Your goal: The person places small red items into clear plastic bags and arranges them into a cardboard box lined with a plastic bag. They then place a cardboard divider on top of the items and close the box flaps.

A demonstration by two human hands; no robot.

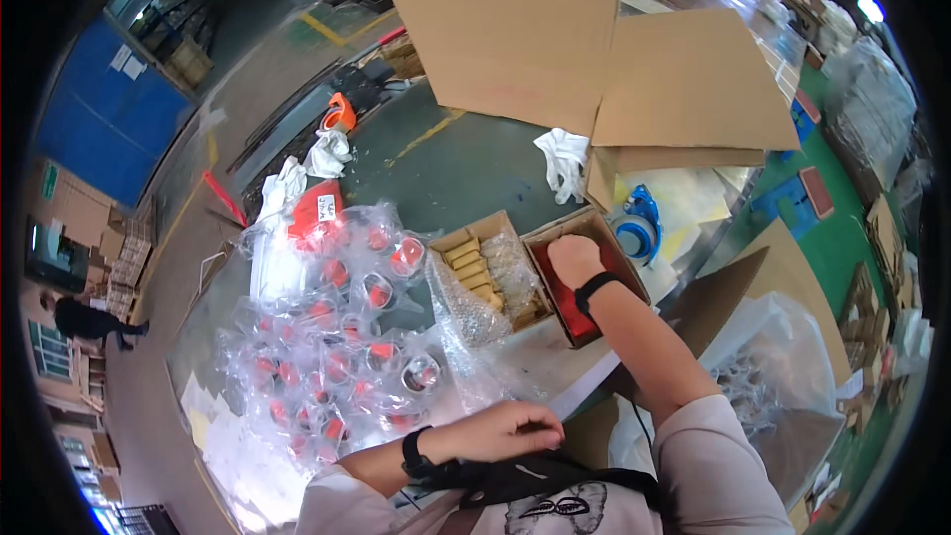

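My right hand (575, 260) reaches into a small cardboard box (634, 275) whose inside shows red material (572, 311). Its fingers point down and are hidden, so I cannot tell what they hold. Close to my body, my left hand (510, 430) has its fingers curled in, with nothing visible in them. Beside the red-filled box stands another small cardboard box (482, 230) with a row of yellowish pieces (473, 272). Bubble wrap (464, 312) lies over its near side and inside it.
Many clear plastic bags (337, 362) with ring-shaped, red-marked parts cover the table's left. A large open carton (515, 45) stands at the back. A blue tape dispenser (639, 226) and white gloves (565, 160) lie near the boxes. A plastic-lined carton (783, 347) stands at my right.
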